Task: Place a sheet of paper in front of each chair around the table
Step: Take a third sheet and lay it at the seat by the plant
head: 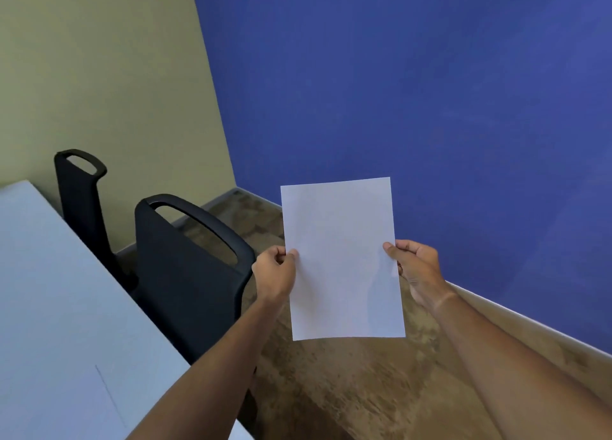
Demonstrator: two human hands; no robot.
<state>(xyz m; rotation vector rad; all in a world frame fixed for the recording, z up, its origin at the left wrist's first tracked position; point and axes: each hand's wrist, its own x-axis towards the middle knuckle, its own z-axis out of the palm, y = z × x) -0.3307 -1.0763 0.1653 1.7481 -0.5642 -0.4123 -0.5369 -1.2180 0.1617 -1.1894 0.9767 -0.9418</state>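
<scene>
I hold a white sheet of paper [341, 257] upright in the air over the carpet, to the right of the table. My left hand [275, 274] pinches its left edge and my right hand [415, 267] pinches its right edge. A pale table [49, 290] fills the lower left. Another white sheet [59, 406] lies flat on it near the bottom edge of the view. Two black chairs stand pushed in along the table's right side: the nearer chair [185, 274] just left of my left hand, the farther chair [82, 201] behind it.
A blue wall [414, 92] runs along the right, close to my right arm. An olive wall [99, 75] closes the far end. Brown patterned carpet [364, 390] forms a narrow aisle between the chairs and the blue wall.
</scene>
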